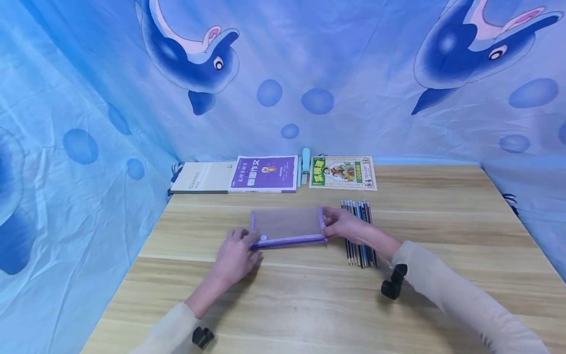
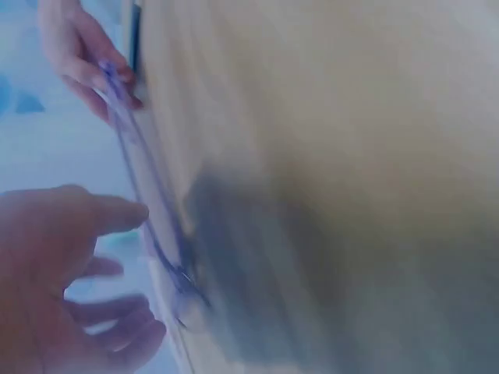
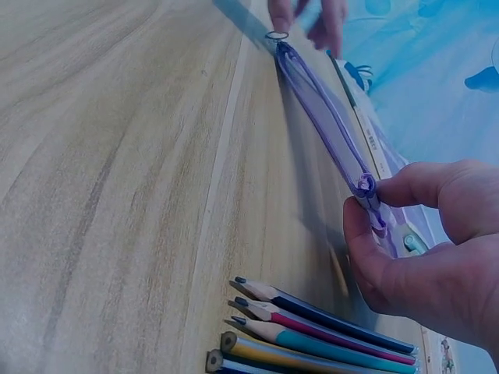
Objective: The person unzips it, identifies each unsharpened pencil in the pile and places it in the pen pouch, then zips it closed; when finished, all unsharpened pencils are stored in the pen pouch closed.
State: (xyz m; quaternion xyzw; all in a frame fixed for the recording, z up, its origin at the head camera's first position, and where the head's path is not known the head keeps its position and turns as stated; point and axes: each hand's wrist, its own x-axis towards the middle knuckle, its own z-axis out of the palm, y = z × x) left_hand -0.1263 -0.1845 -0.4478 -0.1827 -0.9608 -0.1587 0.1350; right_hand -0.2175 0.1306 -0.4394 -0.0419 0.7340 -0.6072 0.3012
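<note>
A purple-edged, see-through zip pouch [image 1: 287, 223] stands slightly raised over the wooden table, its zipped edge facing me. My right hand [image 1: 347, 227] pinches its right end between thumb and fingers, as the right wrist view shows at the pouch's corner [image 3: 365, 185]. At the other end is my left hand [image 1: 234, 255], thumb and fingers spread apart around the corner. In the left wrist view that hand [image 2: 70, 273] has its thumb close to the pouch edge [image 2: 160, 210]; whether it touches is blurred. Beneath my right forearm lies a row of pencils [image 1: 360, 250].
Along the back edge lie a pale book [image 1: 201, 176], a purple book [image 1: 265, 173], a light-blue stapler-like object [image 1: 306, 160] and a green-and-yellow booklet [image 1: 342, 172]. A blue dolphin-print curtain [image 1: 283, 64] hangs behind and at the sides of the table [image 1: 300, 305].
</note>
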